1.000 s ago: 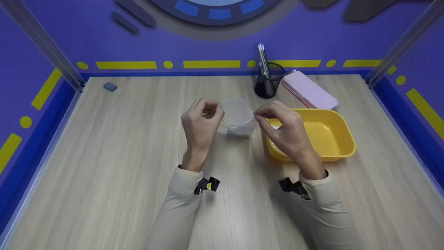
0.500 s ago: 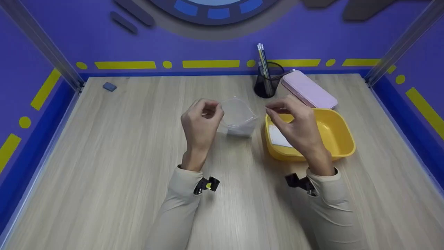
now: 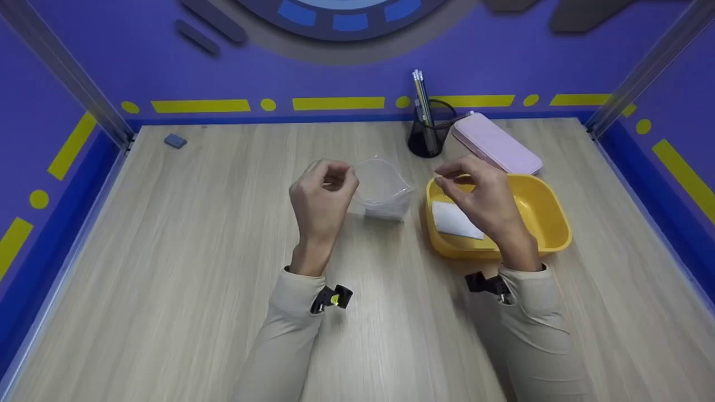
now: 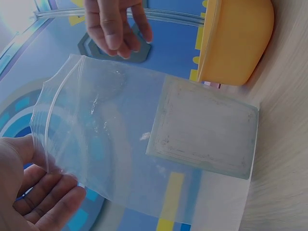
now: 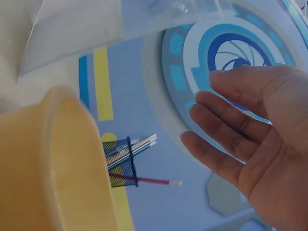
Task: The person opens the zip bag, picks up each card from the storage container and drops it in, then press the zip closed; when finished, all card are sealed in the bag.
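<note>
At the middle of the table a clear zip-top plastic bag (image 3: 385, 187) stands with its mouth spread. My left hand (image 3: 323, 209) pinches the left edge of that mouth between thumb and fingers. A flat, pale rectangular piece (image 4: 207, 127) shows at the bottom of the bag in the left wrist view. Off to the bag's right, my right hand (image 3: 490, 198) hangs over the yellow basin (image 3: 561, 234); its fingers are relaxed, with nothing held. A white flat rectangular piece (image 3: 455, 220) lies in the basin's left part, partly covered by this hand.
Behind the basin lies a pink pencil case (image 3: 497, 142). Beside it stands a black mesh cup (image 3: 430, 139) with several pencils (image 3: 423, 97). A small blue-grey block (image 3: 175, 140) sits at the far left corner. A purple wall closes the back of the table.
My right hand has let go of the bag's right edge and moved right, over the basin, uncovering the white piece. The left hand keeps its pinch on the bag.
</note>
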The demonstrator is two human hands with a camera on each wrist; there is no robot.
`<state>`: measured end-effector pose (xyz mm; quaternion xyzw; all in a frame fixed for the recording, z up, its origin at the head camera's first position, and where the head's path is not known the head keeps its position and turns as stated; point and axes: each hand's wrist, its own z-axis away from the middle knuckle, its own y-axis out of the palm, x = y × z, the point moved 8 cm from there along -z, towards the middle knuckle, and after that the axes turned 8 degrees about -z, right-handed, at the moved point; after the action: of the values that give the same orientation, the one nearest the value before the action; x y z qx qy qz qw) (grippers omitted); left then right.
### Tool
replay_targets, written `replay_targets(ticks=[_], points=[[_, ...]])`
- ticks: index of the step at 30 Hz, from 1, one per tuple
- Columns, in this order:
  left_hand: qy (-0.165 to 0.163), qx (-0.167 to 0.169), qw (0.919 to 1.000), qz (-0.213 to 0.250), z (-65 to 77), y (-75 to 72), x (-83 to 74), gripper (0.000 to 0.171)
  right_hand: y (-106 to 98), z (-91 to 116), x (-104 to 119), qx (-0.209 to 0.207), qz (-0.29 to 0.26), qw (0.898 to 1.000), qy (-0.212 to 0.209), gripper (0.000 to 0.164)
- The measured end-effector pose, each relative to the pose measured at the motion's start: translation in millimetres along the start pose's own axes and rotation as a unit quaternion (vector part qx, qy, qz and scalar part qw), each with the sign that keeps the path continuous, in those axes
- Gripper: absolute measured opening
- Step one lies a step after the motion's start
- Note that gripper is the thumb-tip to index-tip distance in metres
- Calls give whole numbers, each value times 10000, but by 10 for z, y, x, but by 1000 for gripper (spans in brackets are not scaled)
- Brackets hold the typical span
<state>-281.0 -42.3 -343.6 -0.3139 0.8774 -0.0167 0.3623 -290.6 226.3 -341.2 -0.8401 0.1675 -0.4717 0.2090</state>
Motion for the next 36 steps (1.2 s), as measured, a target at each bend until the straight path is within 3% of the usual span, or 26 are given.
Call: replay_targets(ticks=[8,15,23,36], points=[[-107,30,9999,44,-7,-5,13,7,41,1,-304,332,60,9966,746,13],[-52,28,9999,99,-10,-10,14,6,61,-1,-508,498,135,9935,1017,14],[1,-10,10000,87,-11,-9,15,7,107,38,-775,793,274,9835,1604,19],[-14,7,10000,56,-9,-11,17,7,212,105,-1066,1257,471,9733,1863,27]])
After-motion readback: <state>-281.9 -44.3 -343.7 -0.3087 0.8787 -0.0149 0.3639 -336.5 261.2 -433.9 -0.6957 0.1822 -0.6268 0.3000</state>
